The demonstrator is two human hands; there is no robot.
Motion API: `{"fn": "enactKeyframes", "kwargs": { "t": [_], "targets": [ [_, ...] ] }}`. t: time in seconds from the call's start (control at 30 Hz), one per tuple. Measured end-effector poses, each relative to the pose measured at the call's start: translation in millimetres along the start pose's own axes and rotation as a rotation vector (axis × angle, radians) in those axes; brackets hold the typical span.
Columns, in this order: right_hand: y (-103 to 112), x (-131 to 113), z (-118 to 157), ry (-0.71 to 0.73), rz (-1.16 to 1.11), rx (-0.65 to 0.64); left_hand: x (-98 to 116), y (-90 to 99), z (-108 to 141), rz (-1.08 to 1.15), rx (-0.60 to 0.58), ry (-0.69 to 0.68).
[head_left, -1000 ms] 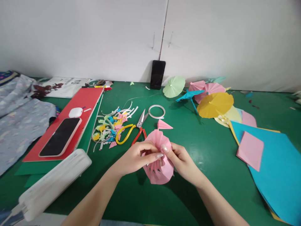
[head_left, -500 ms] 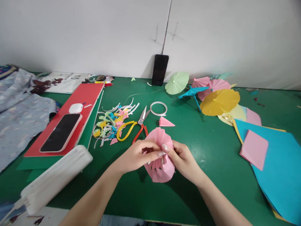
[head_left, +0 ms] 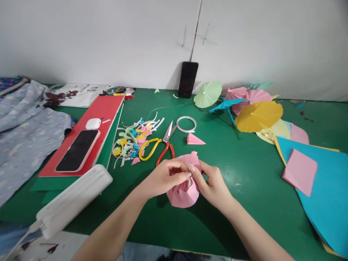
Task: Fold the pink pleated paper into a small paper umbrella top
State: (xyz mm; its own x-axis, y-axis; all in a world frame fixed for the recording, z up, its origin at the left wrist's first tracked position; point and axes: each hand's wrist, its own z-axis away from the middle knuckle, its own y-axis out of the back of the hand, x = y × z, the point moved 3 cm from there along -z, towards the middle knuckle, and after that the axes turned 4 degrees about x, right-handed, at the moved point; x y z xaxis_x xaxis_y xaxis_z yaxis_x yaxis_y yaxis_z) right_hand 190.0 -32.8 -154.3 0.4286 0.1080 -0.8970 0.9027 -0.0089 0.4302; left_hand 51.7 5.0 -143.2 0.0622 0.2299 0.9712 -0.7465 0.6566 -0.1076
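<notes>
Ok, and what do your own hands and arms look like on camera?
The left hand and right hand wear no gloves. The thumbnails look long and glossy, with a pale, shimmery polish. No sleeves show on the forearms, and no watch or bracelet is visible at either wrist.

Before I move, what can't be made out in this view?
Head view: the pinched part of the pink pleated paper, hidden by the left hand and right hand.
Head view: the blue sheet's far side, cut off by the right edge.
Head view: most of the teal paper, behind the pink umbrellas.
</notes>
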Motion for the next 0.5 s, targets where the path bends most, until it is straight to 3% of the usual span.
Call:
{"fn": "enactKeyframes", "kwargs": {
  "t": [0.5],
  "targets": [
    [-4.1,2.2,-0.6,-0.076,-0.140,0.022,3.2,1.4,-0.3,-0.064,0.009,-0.051]
  ]
}}
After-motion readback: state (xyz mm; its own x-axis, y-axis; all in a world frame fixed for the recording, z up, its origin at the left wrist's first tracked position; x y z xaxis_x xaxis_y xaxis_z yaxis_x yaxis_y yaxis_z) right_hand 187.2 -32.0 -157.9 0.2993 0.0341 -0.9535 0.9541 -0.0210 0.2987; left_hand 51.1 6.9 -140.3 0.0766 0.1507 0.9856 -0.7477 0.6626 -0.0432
